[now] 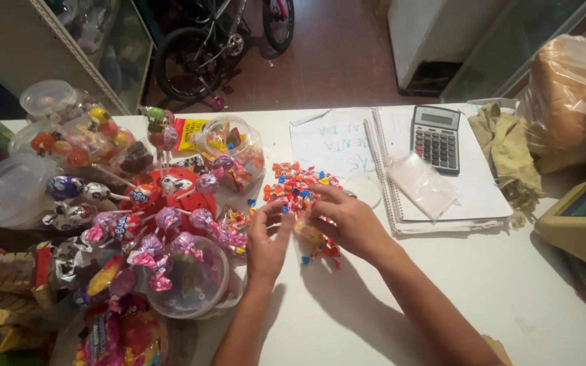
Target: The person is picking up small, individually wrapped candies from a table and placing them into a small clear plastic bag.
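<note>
White table (442, 291), surface worn and smudged. Centre: a loose heap of small wrapped candies (298, 190). Left: lollipops (164, 224) and clear plastic jars (188, 285) (crowded together, some touching). Far right: a spiral notebook (442, 196) bearing a calculator (435, 139) and a clear bag (420, 184); beside it a crumpled cloth (506, 152), then a scale (584, 217).

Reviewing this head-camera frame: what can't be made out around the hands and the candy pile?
- Head view: candies under the right hand and left hand are covered by the palms and fingers; whether either grip holds one cannot be told.
- Single wrappers in the candy pile are too small to tell apart.
- The scale is cut off by the right edge.
- The bread bag is cut off by the right edge.
</note>
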